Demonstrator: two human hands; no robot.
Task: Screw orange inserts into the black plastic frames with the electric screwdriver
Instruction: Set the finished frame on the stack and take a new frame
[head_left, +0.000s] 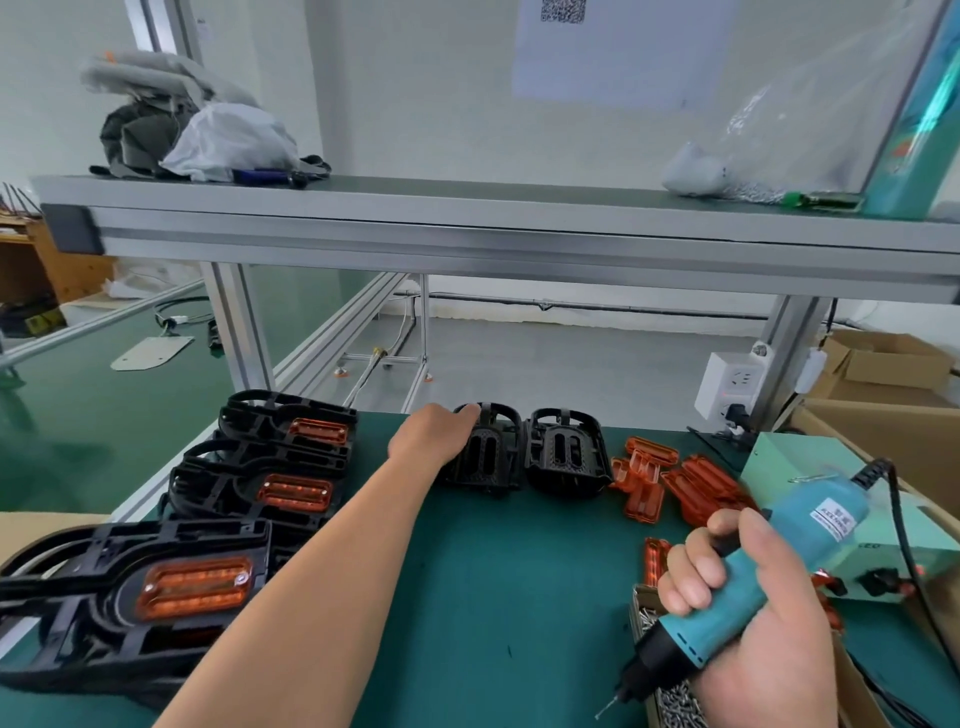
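A green-matted worktop (493, 571) runs under an aluminium shelf (467, 228) in a plain white workshop. At its far edge stand two bare black frames. The left hand (434, 434) lies on the nearer bare black frame (485, 457), fingers hooked over its top rim, with the second bare frame (566, 452) just beside it. The right hand (737, 597) is wrapped round the electric screwdriver (826, 525), bit pointing down over a box of screws (670, 701). Loose orange inserts (691, 488) lie heaped to the right of the frames, and three finished frames (130, 597) with inserts fitted lie along the left. The step looks like fetching the next frame. It likely goes best lifted free of its neighbour, then laid flat on the bare mat in front, recess up and near the inserts. The driver should stay clear of the left forearm, tip low, so the insert can be seated fully before any screw is driven.
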